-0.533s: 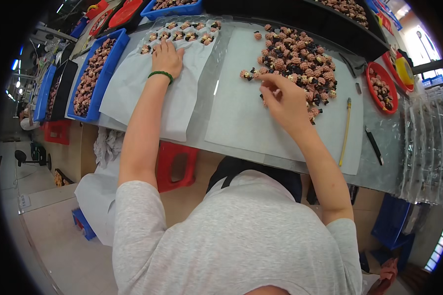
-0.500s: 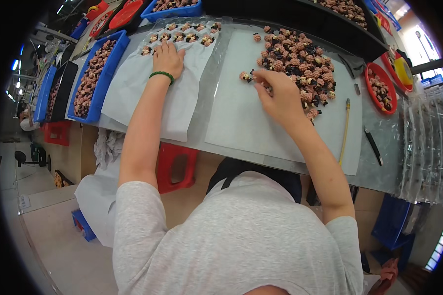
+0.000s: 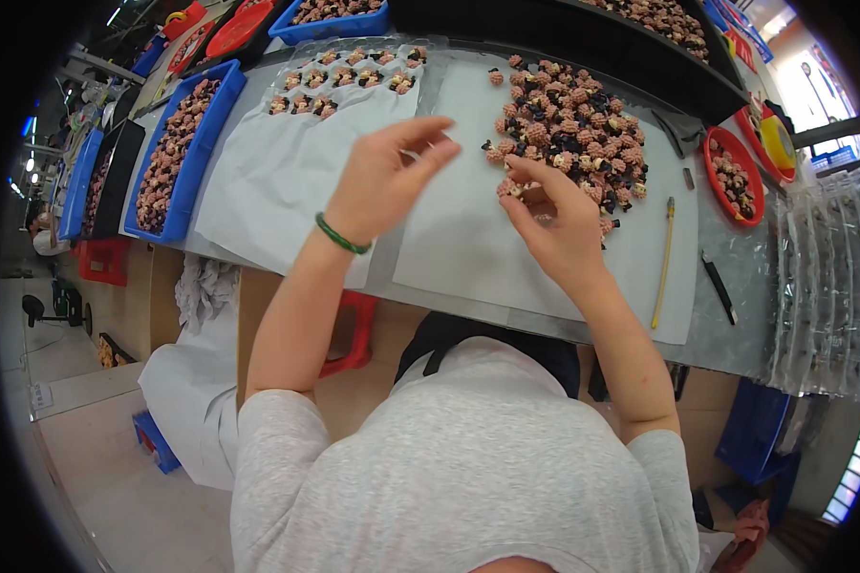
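My right hand (image 3: 559,220) pinches a small pink-and-cream figurine (image 3: 509,188) between thumb and fingertips, at the left edge of a loose pile of similar pink, cream and black figurines (image 3: 575,119). My left hand (image 3: 392,181) is raised between the two white sheets, thumb and fingers apart, with nothing visible in it. To its upper left, several figurines (image 3: 344,76) sit in rows in a clear plastic tray (image 3: 434,57). A white sheet (image 3: 287,186) covers the near part of the tray. The pile lies on another white sheet (image 3: 459,239).
Blue bins (image 3: 210,131) of figurines stand at the left and back, a long black bin (image 3: 535,33) along the far edge. At right lie a red bowl (image 3: 757,186), a thin yellow-handled tool (image 3: 663,272), a black pen-like tool (image 3: 720,286) and stacked clear trays (image 3: 822,277).
My left hand has lifted off the sheet over the tray and moved right, toward my right hand. My right hand has drawn slightly nearer, with a figurine now between its fingertips.
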`<act>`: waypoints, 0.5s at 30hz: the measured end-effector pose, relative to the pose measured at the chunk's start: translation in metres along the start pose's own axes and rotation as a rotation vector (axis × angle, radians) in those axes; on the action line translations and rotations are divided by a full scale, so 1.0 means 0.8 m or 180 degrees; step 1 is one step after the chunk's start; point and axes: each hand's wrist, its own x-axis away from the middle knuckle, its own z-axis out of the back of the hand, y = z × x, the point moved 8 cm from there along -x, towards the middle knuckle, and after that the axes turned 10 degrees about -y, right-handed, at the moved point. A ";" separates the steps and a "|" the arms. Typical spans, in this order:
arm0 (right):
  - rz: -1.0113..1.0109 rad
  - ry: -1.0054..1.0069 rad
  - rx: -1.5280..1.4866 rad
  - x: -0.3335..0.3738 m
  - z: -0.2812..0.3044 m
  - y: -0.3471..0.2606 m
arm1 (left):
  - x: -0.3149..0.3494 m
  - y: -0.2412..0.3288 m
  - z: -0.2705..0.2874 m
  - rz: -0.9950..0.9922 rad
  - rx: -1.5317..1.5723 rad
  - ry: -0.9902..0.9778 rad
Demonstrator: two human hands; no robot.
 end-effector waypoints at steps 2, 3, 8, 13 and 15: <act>-0.0029 0.0126 -0.0057 0.022 0.003 0.004 | 0.009 -0.001 -0.061 0.0263 0.0661 -0.0455; -0.0018 0.0236 -0.0146 0.033 0.005 0.003 | 0.016 -0.005 -0.087 0.0431 0.1035 -0.0655; -0.0503 0.0613 -0.0905 0.075 0.012 0.017 | 0.028 -0.022 -0.142 0.0596 0.2616 -0.0719; -0.0889 0.0741 -0.1992 0.105 0.005 0.062 | 0.031 -0.017 -0.158 0.0445 0.2590 -0.0688; -0.0697 0.0837 -0.1854 0.106 0.005 0.055 | 0.033 -0.017 -0.157 0.0411 0.2809 -0.0596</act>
